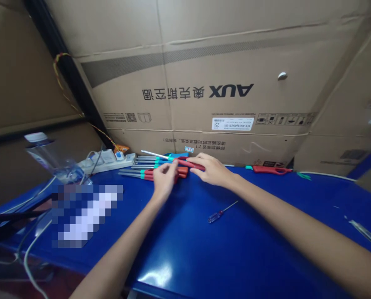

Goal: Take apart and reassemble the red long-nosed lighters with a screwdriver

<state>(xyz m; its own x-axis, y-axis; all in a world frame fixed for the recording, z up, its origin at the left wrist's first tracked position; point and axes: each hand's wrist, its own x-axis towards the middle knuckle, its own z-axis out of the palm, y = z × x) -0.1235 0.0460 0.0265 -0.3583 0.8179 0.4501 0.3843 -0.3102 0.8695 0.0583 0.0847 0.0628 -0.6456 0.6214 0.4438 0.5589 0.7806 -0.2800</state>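
Observation:
A long-nosed utility lighter (195,164) with a red handle, green collar and thin metal barrel is raised at the back of the blue table, its barrel pointing left. My right hand (213,169) is closed around the rear of its handle. My left hand (164,180) has curled fingers, with the thumb against the front of the same handle; its other fingertips are hidden. Under and beside the left hand lies a stack of similar lighters (146,174) with red, blue and orange handles, barrels also to the left. Another red lighter (271,170) lies farther right by the cardboard.
A small screwdriver (216,216) lies mid-table. A clear bottle (53,158) and a white power strip (106,160) with plugs stand at the left. Large cardboard (185,66) walls the back. Thin clear strips (366,233) lie at the right.

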